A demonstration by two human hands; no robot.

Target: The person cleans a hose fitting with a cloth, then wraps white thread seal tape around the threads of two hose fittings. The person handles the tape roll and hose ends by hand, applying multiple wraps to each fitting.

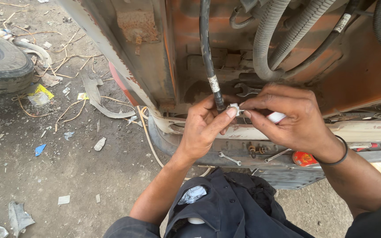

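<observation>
Black hose (207,48) hangs upright; lower end fitting (234,108), seemingly white-wrapped, pinched between fingertips.

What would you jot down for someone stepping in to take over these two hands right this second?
Left hand: grips the end of the black hose and steadies the white-wrapped fitting with the thumb.
Right hand: pinches the fitting from the other side, with a small white roll tucked in the palm.
Nearby: one spanner lies in the rusty panel behind the hands, another spanner on the ledge below.
Done: white wrap already shows on the fitting.
Left: the hose end hangs free, not joined to anything visible.
</observation>
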